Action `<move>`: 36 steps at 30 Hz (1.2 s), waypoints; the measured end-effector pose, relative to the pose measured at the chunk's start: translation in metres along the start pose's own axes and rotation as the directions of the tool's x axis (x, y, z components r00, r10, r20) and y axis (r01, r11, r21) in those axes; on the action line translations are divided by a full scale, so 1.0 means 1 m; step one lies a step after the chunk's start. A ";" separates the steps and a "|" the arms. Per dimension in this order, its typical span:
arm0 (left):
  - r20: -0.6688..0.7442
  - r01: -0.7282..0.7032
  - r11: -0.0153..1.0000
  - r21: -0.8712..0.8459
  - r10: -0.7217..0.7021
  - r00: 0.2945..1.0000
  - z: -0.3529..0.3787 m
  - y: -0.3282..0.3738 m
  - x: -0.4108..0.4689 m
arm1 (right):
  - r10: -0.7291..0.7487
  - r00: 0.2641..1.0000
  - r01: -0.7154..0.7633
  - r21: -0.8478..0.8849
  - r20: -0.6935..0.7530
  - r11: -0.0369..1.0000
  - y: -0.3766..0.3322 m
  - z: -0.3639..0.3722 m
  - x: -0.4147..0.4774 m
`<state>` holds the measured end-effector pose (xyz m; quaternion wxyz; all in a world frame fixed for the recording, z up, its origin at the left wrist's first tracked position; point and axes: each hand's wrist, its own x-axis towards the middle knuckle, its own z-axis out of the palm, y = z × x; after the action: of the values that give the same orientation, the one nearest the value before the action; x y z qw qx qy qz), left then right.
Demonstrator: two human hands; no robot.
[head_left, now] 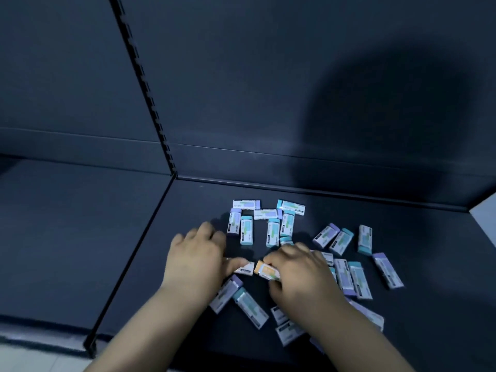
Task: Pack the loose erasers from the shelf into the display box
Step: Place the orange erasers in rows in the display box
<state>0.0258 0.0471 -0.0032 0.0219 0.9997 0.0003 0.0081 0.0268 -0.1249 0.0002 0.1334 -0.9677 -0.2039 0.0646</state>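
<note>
A dark back panel (268, 76) rises behind everything, split by a slotted upright strip (150, 103) that runs down to the rear corner of a dark shelf (429, 291). A large round shadow (389, 116) falls across the panel on the right side. Two bare forearms reach in from the bottom edge over the shelf. The left hand (196, 256) lies palm down with fingers curled, its thumb touching a white-sleeved eraser (245, 268); whether it truly pinches that piece or only presses on it is hard to tell. The right hand (298, 275) is clasped around an orange-ended eraser (267, 270), thumb and fingers closed over its far half, and that piece sits just beside the one under the left thumb. Loose erasers (271, 224) in paper sleeves with teal or purple ends are scattered over the shelf: one cluster lies beyond the hands near the back edge, another group (357, 277) spreads to the right, and a few more (249, 307) lie between and beneath the wrists, partly hidden by the right forearm.
</note>
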 end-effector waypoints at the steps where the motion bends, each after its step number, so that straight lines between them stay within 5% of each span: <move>1: -0.010 -0.032 0.999 -0.042 0.032 0.999 -0.001 -0.004 -0.001 | 0.004 1.000 -0.004 -0.010 -0.005 1.000 0.001 -0.002 -0.001; 5: 0.078 -0.218 0.971 -0.099 0.226 0.971 -0.009 -0.009 0.001 | 0.031 1.000 -0.031 -0.077 -0.006 0.997 0.006 -0.006 -0.005; 12: 0.125 -0.337 0.939 0.067 0.327 0.937 -0.009 -0.001 0.004 | 0.075 0.997 -0.076 -0.068 -0.027 0.995 0.007 0.003 -0.007; 26: -0.295 -0.375 0.925 -0.055 0.344 0.891 -0.013 -0.033 -0.030 | -0.039 0.955 0.033 -0.024 -0.292 0.999 -0.004 -0.006 -0.007; 36: -0.381 -0.427 0.903 -0.056 0.376 0.845 -0.023 -0.192 -0.055 | -0.023 0.924 0.030 0.011 -0.383 0.999 -0.145 0.024 0.017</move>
<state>-0.0300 0.2395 0.0106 0.0884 0.9547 -0.2057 0.1961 -0.0172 0.0158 0.0170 0.1796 -0.9577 -0.1864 -0.1253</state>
